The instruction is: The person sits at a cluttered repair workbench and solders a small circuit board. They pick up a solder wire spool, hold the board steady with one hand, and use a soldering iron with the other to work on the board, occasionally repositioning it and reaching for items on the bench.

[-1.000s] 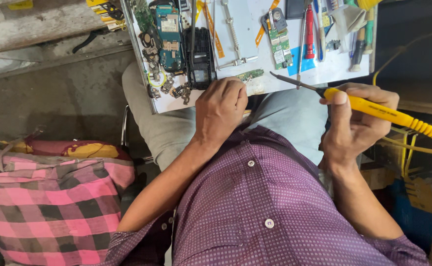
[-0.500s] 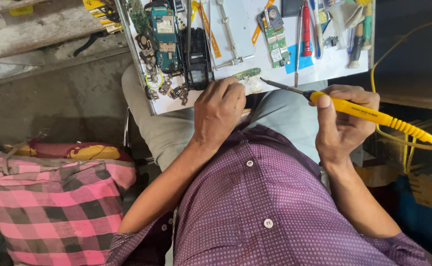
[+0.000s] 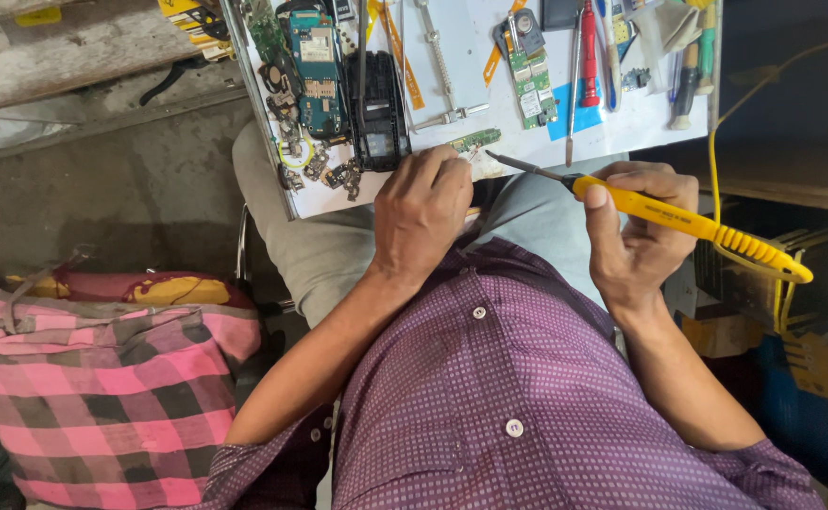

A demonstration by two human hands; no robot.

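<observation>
— Where's the right hand [image 3: 642, 227]?
— Grip closed round the yellow soldering iron [image 3: 688, 223], its metal tip angled in toward the near edge of the white surface [image 3: 471, 57].
— And the left hand [image 3: 422, 210]?
— Curled at that same edge, fingertips pinched near a small green circuit board [image 3: 475, 141]; whether it truly grips it, I cannot tell.
— Anything close by?
— A black phone frame [image 3: 379, 113] just beside, a red screwdriver [image 3: 589, 57] farther back.

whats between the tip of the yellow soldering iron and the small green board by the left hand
Only bare white tray surface, in the head view. The soldering iron tip stops just right of the small green board by the left hand.
</observation>
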